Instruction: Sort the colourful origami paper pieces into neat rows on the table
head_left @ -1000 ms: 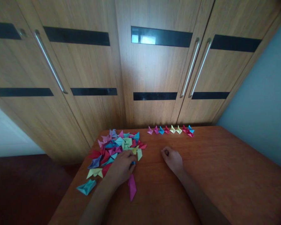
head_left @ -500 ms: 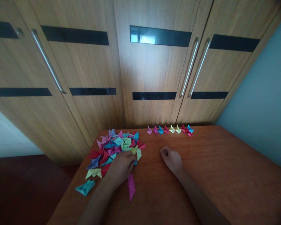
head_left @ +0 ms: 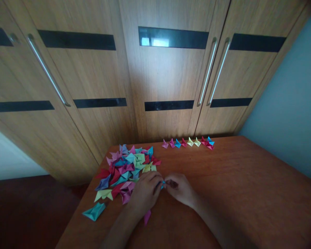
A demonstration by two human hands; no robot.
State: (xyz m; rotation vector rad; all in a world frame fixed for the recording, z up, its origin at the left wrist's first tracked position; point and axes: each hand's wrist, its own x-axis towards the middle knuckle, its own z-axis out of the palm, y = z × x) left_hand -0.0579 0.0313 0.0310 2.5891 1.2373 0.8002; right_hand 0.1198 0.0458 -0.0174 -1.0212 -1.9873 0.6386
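Observation:
Between my two hands is a small blue folded paper (head_left: 163, 184), mostly covered by fingers. My left hand (head_left: 148, 188) grips it from the left, and the fingertips of my right hand (head_left: 180, 187) pinch its right side. A heap of folded papers (head_left: 126, 167) in many colours lies just beyond and left of my left hand. A magenta paper (head_left: 147, 217) shows partly from under my left wrist. A row of small folded papers (head_left: 184, 143), pink, blue, red and yellow, stands along the table's far edge.
The brown wooden table (head_left: 235, 186) stands against a wooden wardrobe (head_left: 166, 76) with metal handles. A teal folded paper (head_left: 94, 211) lies alone near the table's left edge. A pale blue wall (head_left: 290, 110) is at the right.
My left hand has moved right, off the heap's edge, with the blue paper. My right hand has come left and down to meet it. Pink papers by my left wrist are now uncovered.

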